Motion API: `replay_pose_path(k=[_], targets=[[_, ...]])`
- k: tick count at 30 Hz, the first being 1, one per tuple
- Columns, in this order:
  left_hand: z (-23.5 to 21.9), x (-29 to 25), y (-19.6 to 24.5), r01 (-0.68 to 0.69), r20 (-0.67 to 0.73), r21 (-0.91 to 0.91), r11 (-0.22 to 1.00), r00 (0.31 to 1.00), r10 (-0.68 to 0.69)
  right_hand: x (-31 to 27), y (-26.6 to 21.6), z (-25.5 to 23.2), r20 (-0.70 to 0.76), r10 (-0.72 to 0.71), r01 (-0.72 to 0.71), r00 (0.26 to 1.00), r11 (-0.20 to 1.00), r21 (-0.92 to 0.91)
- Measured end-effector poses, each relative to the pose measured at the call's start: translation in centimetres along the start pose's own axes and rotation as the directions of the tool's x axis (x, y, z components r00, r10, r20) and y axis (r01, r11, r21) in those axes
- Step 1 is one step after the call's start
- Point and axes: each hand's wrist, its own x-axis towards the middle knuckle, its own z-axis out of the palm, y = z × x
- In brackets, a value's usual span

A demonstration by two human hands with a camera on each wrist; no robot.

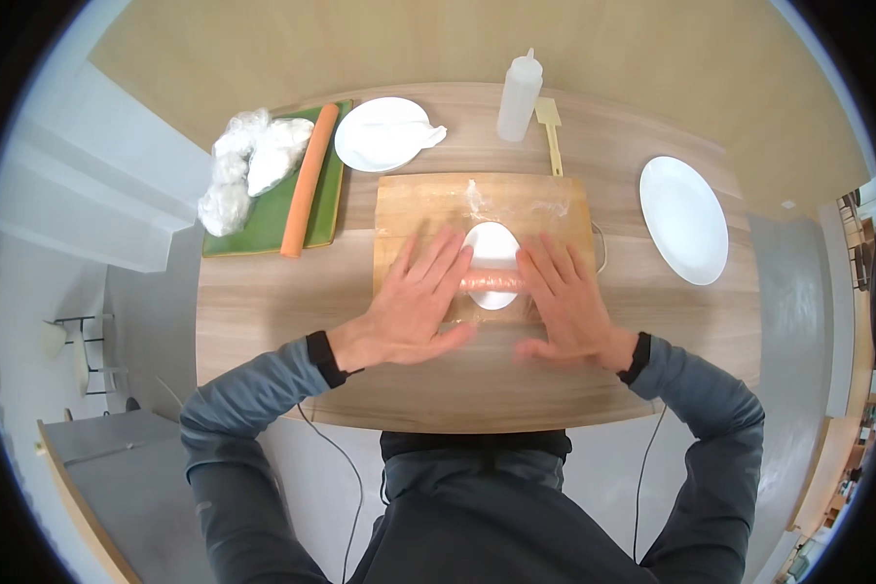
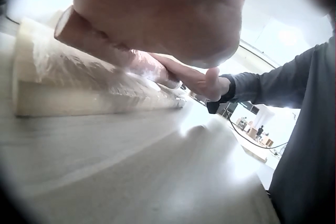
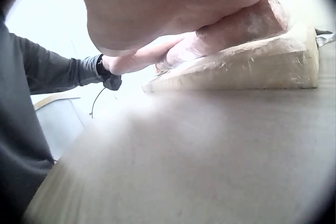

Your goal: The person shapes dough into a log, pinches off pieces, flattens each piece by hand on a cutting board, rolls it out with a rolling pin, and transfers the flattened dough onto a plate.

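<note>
A rolling pin wrapped in clear film [image 1: 493, 280] lies crosswise over a flat white oval of dough [image 1: 492, 240] on the wooden board [image 1: 389, 209]. The left hand [image 1: 414, 297] rests on the pin's left part, fingers straight and pointing away from the body; the right hand [image 1: 569, 302] lies the same way on its right part. In the left wrist view one end of the pin [image 2: 84, 37] sticks out past the left palm [image 2: 157, 14]. The right wrist view has the other end of the pin [image 3: 262, 19] beyond the right palm [image 3: 168, 8].
At the left, a green tray [image 1: 263, 219] holds plastic-wrapped white lumps [image 1: 226, 185] and an orange roller [image 1: 310, 185]. Behind the board are a white plate [image 1: 370, 136], a squeeze bottle [image 1: 520, 97] and a pale spatula [image 1: 549, 115]. An oval white plate [image 1: 684, 221] lies at the right.
</note>
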Motion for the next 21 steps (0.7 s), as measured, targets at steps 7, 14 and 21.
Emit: replay_pose_path(k=[7,14,21], targets=[[0.8,6.5,-4.8,0.129,-0.270,0.273,0.953,0.961,-0.053,6.7,5.9,1.5,-0.121,0.067,-0.092,0.990,0.973,-0.211],[0.2,10.1,-8.4,0.165,-0.371,0.403,0.900,0.929,-0.004,10.7,9.9,1.2,-0.045,0.119,-0.125,0.992,0.974,-0.190],[2.0,9.2,-8.2,0.217,-0.443,0.367,0.905,0.896,-0.035,9.6,8.9,1.4,-0.068,0.075,-0.086,0.995,0.981,-0.176]])
